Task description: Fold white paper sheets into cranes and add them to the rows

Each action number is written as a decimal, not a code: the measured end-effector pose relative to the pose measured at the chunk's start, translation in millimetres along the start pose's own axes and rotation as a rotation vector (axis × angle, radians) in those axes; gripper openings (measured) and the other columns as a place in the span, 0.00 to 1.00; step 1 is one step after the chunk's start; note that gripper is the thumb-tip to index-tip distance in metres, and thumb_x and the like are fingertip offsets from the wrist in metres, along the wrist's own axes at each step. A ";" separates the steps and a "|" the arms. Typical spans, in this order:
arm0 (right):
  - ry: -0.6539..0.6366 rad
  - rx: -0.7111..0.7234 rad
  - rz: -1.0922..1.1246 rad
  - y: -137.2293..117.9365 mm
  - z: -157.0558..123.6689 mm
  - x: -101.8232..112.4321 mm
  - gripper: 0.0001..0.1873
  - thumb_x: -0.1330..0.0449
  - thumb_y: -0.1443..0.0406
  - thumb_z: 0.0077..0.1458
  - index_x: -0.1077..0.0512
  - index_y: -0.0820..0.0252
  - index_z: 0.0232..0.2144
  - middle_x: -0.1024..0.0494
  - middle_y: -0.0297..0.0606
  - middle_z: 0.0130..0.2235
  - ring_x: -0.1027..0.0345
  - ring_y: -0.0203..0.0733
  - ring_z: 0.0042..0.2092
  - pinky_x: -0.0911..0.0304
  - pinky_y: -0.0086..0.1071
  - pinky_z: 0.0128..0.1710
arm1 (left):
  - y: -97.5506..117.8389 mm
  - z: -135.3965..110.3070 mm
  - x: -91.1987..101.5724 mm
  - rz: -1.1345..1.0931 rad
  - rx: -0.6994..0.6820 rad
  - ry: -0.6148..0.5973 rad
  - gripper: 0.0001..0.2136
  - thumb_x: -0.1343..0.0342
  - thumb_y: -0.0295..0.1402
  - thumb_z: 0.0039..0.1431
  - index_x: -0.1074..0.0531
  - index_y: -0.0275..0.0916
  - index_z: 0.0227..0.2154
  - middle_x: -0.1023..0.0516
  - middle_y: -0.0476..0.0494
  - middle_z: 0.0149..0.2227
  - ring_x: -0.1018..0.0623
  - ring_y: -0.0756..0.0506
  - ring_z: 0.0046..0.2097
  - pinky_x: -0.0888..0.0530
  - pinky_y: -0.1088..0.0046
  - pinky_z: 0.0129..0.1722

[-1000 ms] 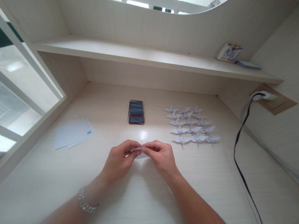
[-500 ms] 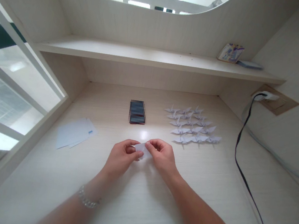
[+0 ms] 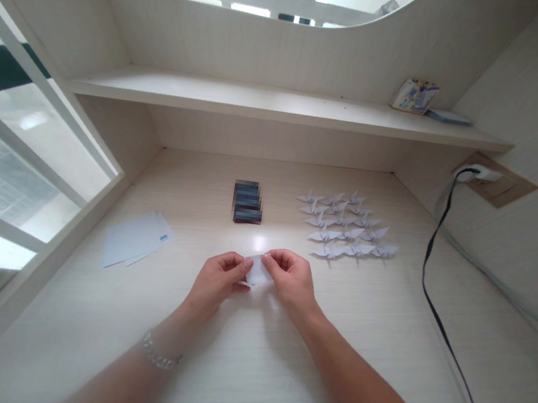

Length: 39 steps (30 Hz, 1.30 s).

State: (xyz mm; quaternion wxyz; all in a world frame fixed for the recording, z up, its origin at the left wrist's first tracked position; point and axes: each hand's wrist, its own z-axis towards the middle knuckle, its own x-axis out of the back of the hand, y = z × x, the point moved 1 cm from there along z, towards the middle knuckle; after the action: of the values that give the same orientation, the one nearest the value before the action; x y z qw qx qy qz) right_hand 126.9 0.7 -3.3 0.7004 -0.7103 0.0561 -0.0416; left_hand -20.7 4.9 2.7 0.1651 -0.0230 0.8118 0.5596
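Observation:
A small piece of white paper [image 3: 258, 271] is held between my two hands above the desk. My left hand [image 3: 217, 281] pinches its left edge between thumb and fingers, and a chain bracelet circles that wrist. On the other side, my right hand [image 3: 293, 280] grips the upper right part with thumb and forefinger. Its folds are too small to make out. Behind and to the right, several folded paper cranes [image 3: 345, 230] stand in rows. Flat sheets of white paper [image 3: 132, 240] lie at the left.
A dark, pixelated rectangular object [image 3: 247, 202] lies beyond my hands. A black cord [image 3: 429, 299] runs from the wall socket [image 3: 504, 183] across the desk's right side. Above the back of the desk runs a shelf [image 3: 264, 98] with a small patterned packet [image 3: 415, 95].
My left thumb has shifted up from the paper's lower part to its upper left edge. My right hand keeps nearly the same grip.

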 end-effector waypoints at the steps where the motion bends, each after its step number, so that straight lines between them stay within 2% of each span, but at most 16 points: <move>1: -0.005 -0.008 0.011 0.5 0.3 0.0 0.12 0.38 0.59 0.45 0.27 0.63 0.27 0.25 0.39 0.27 0.33 0.38 0.28 0.38 0.29 0.28 | 0.3 -0.2 -0.3 0.003 -0.008 -0.007 0.12 0.39 0.39 0.45 0.31 0.34 0.24 0.28 0.47 0.24 0.27 0.50 0.28 0.28 0.75 0.27; 6: -0.007 -0.052 0.060 3.5 1.8 0.9 0.13 0.37 0.58 0.44 0.26 0.64 0.28 0.24 0.40 0.27 0.33 0.38 0.29 0.38 0.30 0.28 | 0.3 0.1 -2.1 0.053 -0.049 0.019 0.14 0.42 0.43 0.47 0.30 0.35 0.24 0.28 0.48 0.25 0.28 0.51 0.27 0.28 0.74 0.28; 9: -0.025 -0.061 0.046 3.2 2.3 2.2 0.13 0.37 0.58 0.43 0.26 0.64 0.27 0.24 0.40 0.27 0.33 0.38 0.28 0.38 0.29 0.28 | 0.5 0.4 -2.5 0.153 -0.085 0.008 0.14 0.41 0.42 0.47 0.27 0.35 0.28 0.26 0.46 0.27 0.27 0.50 0.29 0.28 0.74 0.29; 13: -0.084 -0.074 0.002 -0.5 1.9 3.5 0.10 0.38 0.61 0.43 0.26 0.64 0.25 0.24 0.38 0.26 0.33 0.37 0.27 0.39 0.29 0.27 | 0.2 0.2 -0.9 0.311 -0.125 -0.008 0.13 0.39 0.41 0.45 0.26 0.34 0.27 0.26 0.47 0.23 0.29 0.51 0.25 0.32 0.77 0.25; 20: -0.172 -0.030 -0.139 -7.9 -1.6 4.8 0.07 0.39 0.62 0.44 0.25 0.62 0.25 0.23 0.37 0.27 0.31 0.38 0.30 0.38 0.30 0.30 | -2.8 0.8 3.3 0.441 -0.173 -0.109 0.12 0.42 0.40 0.47 0.25 0.35 0.27 0.24 0.44 0.25 0.27 0.48 0.27 0.32 0.75 0.26; 23: -0.183 -0.010 -0.108 -7.7 -2.0 4.2 0.09 0.39 0.61 0.45 0.25 0.62 0.27 0.23 0.38 0.29 0.31 0.39 0.32 0.37 0.31 0.33 | -1.6 0.2 3.8 0.494 -0.251 -0.078 0.11 0.43 0.40 0.48 0.25 0.35 0.28 0.24 0.44 0.26 0.28 0.48 0.27 0.33 0.76 0.25; 27: -0.195 -0.020 -0.071 -4.7 -1.4 3.6 0.13 0.36 0.60 0.43 0.26 0.61 0.32 0.22 0.39 0.33 0.30 0.41 0.34 0.36 0.33 0.35 | 1.1 -0.9 3.6 0.481 -0.314 -0.007 0.11 0.42 0.40 0.48 0.25 0.36 0.28 0.24 0.45 0.27 0.29 0.49 0.27 0.34 0.77 0.26; 32: -0.201 0.005 -0.119 -5.5 -2.8 4.5 0.09 0.38 0.61 0.45 0.26 0.61 0.27 0.23 0.38 0.29 0.30 0.39 0.31 0.36 0.32 0.32 | 1.6 -0.9 3.4 0.464 -0.279 -0.019 0.12 0.42 0.42 0.48 0.25 0.36 0.27 0.24 0.44 0.26 0.29 0.49 0.27 0.34 0.76 0.26; 39: -0.223 0.009 -0.113 -9.1 -5.8 0.2 0.14 0.35 0.59 0.41 0.26 0.61 0.31 0.23 0.38 0.31 0.31 0.39 0.32 0.36 0.31 0.31 | 0.9 2.1 4.7 0.326 -0.278 0.017 0.12 0.42 0.39 0.49 0.26 0.35 0.32 0.24 0.43 0.31 0.27 0.48 0.31 0.30 0.75 0.30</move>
State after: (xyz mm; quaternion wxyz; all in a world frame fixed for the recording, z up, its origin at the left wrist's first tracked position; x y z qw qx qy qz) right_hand 126.5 -5.0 5.9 0.7021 -0.7093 -0.0624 -0.0018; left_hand -24.8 7.9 1.4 0.0604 0.0814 0.7210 0.6854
